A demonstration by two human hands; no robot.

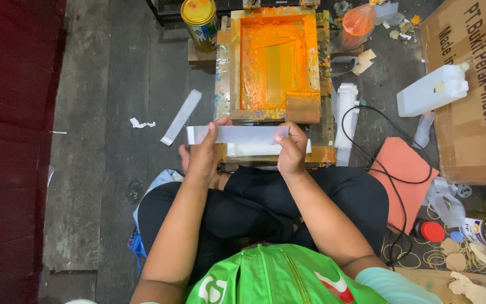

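A long white strip (237,134) lies crosswise in front of the person, long axis left to right. The left hand (202,155) pinches its left part, the right hand (292,151) its right end, just short of the orange-stained printing frame (277,59).

Likely small print workshop: orange-inked screen frame (277,62), paint tin (199,22), cardboard boxes (473,84), bare concrete floor (102,112).
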